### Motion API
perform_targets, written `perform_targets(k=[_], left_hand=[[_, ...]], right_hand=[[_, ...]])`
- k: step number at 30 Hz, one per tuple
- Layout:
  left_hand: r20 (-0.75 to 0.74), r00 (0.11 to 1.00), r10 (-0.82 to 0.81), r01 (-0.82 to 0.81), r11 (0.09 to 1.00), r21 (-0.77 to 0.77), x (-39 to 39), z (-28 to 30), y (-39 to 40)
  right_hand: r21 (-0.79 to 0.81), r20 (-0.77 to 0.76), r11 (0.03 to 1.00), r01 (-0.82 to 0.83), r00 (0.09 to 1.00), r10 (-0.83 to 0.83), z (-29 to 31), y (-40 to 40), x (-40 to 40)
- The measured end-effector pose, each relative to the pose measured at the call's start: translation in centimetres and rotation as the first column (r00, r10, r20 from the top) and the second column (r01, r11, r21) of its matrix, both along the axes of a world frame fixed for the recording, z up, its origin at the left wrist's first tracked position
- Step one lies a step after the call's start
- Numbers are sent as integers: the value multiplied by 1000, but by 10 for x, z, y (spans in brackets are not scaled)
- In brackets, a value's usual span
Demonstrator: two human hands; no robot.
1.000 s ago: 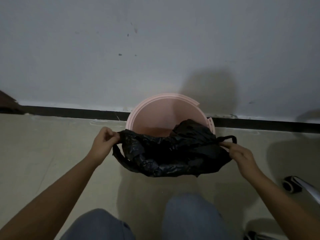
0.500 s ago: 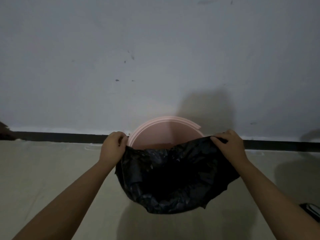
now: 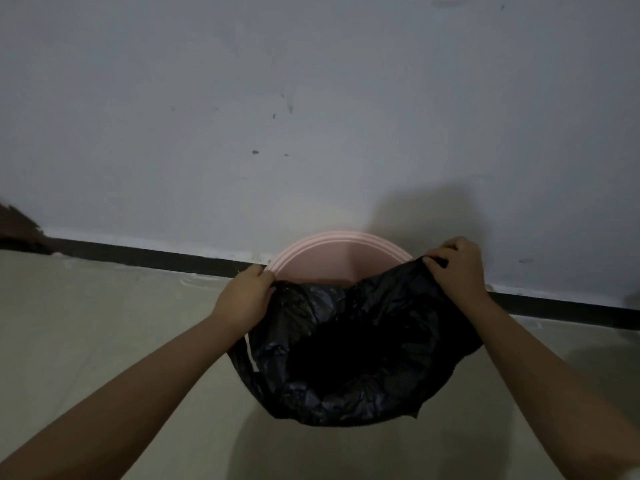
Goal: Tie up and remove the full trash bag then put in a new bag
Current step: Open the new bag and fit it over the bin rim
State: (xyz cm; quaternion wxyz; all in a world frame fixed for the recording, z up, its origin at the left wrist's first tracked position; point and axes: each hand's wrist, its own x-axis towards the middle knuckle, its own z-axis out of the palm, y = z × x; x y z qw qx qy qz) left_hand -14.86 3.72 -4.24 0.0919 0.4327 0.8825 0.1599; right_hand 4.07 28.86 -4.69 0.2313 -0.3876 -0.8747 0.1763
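A round pink trash bin (image 3: 322, 261) stands on the floor against the wall. A black plastic bag (image 3: 353, 344) is spread over its near side, its mouth stretched wide and its edge draped outside the front rim. My left hand (image 3: 244, 297) grips the bag's edge at the bin's left rim. At the right rear rim my right hand (image 3: 457, 266) holds the bag's other edge. The far part of the pink rim and inner wall is still bare. What lies inside the bag is too dark to tell.
A grey-white wall (image 3: 311, 116) rises directly behind the bin, with a dark baseboard (image 3: 156, 254) along its foot. The bin stands on beige floor (image 3: 104, 323). A dark brown object (image 3: 17, 226) shows at the far left edge.
Both hands have carried the bag's edges farther back along the rim, the right hand most. The bag's mouth is wider. The view has shifted, so the bin sits more to the right.
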Motion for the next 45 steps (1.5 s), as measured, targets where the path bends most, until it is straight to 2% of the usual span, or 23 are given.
perform_targets(k=[2, 4, 5, 9, 13, 17, 19, 21, 23, 25, 27, 28, 30, 32, 33, 34, 35, 36, 37, 39, 41, 43, 45], left_hand=[[50, 997, 55, -61, 989, 136, -8, 5, 4], [186, 967, 171, -220, 934, 282, -20, 12, 7], [274, 939, 206, -288, 909, 302, -27, 13, 10], [480, 839, 258, -406, 883, 235, -55, -5, 26], [572, 752, 328, -504, 846, 176, -76, -25, 40], [693, 641, 330, -499, 865, 49, -77, -48, 43], [664, 637, 390, -480, 876, -53, -66, -55, 39], [715, 602, 355, -474, 879, -38, -53, -55, 33], [718, 606, 344, -483, 875, -11, -46, -48, 26], [699, 654, 289, -504, 855, 119, -50, -38, 18], [735, 629, 253, -593, 768, 243, -57, -21, 14], [715, 659, 234, -586, 756, 292, -55, -10, 13], [628, 759, 171, -465, 817, 340, -39, 11, 13], [486, 872, 61, -230, 927, 296, -11, 16, 5], [411, 911, 34, -152, 954, 257, 3, 8, 0], [367, 929, 48, -141, 963, 231, 15, -1, -8], [354, 931, 92, -186, 952, 242, 25, -8, -17], [403, 909, 105, -241, 921, 305, 33, -16, -28], [490, 868, 84, -297, 878, 376, 39, -24, -39], [694, 719, 50, -393, 852, 346, 48, -37, -60], [792, 608, 61, -343, 920, 193, 52, -57, -82], [760, 637, 129, -299, 950, 89, 49, -65, -92], [656, 703, 274, -473, 869, 145, 39, -64, -91]], right_hand=[[37, -20, 999, -7, 1000, 8, -1, 3, -7], [82, -33, 996, -32, 999, 35, -3, 6, -15], [82, -21, 996, -41, 999, 43, -4, 7, -21], [-77, -42, 997, 8, 999, -12, -8, 17, -44], [-134, 78, 991, 31, 997, -21, -25, 28, -59], [-270, 219, 962, 50, 976, 11, -42, 32, -50], [-337, 304, 940, 58, 951, 50, -51, 29, -37], [-386, 294, 922, 32, 952, 89, -56, 23, -26], [-410, 182, 911, 37, 983, 41, -51, 13, -17], [-429, 17, 901, 60, 998, -59, -34, 6, -11], [-423, -76, 905, 48, 993, -89, -13, -2, -8], [-413, -70, 910, 18, 996, -52, -3, -9, -6], [-411, -1, 910, -49, 999, 53, 7, -30, 1], [-473, 39, 879, -67, 994, 97, 6, -52, 11], [-519, 13, 853, -60, 997, 79, 2, -65, 18], [-577, -48, 815, -46, 999, 22, 0, -77, 23], [-658, -135, 752, -34, 988, -74, -6, -89, 29], [-752, -224, 657, -50, 957, -184, -11, -101, 34], [-846, -284, 525, -91, 910, -301, -19, -111, 39], [-941, -296, 285, -180, 845, -444, -42, -125, 51], [-965, -246, 204, -167, 850, -465, -61, -127, 65], [-962, -206, 265, -66, 813, -545, -67, -122, 75], [-867, -203, 488, 102, 822, -532, -58, -113, 80]])
